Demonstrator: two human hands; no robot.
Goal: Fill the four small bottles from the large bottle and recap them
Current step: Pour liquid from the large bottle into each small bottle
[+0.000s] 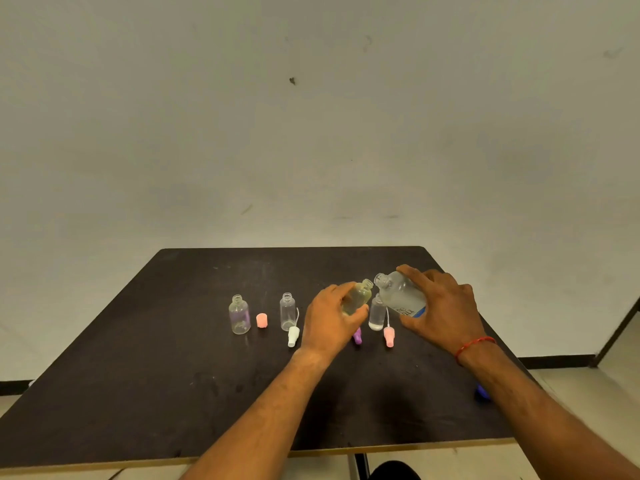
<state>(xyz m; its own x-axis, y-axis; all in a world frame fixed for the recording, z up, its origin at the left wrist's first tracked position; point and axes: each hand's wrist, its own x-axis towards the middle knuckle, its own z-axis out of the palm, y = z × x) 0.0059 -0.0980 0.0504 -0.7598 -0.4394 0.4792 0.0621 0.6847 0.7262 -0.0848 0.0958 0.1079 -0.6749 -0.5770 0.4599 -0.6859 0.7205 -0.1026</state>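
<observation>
My right hand grips the large clear bottle, uncapped and tilted to the left. My left hand holds a small yellowish bottle, open and tilted, its mouth close to the large bottle's mouth. Behind them a small clear bottle stands upright with liquid in it. Two more small open bottles stand to the left: a purple-tinted one and a clear one. Loose caps lie on the table: pink round cap, white spray cap, purple cap, pink spray cap.
Everything sits on a dark table against a pale wall. A blue cap lies by the table's right edge, partly hidden by my right forearm. The table's front edge runs just below my arms.
</observation>
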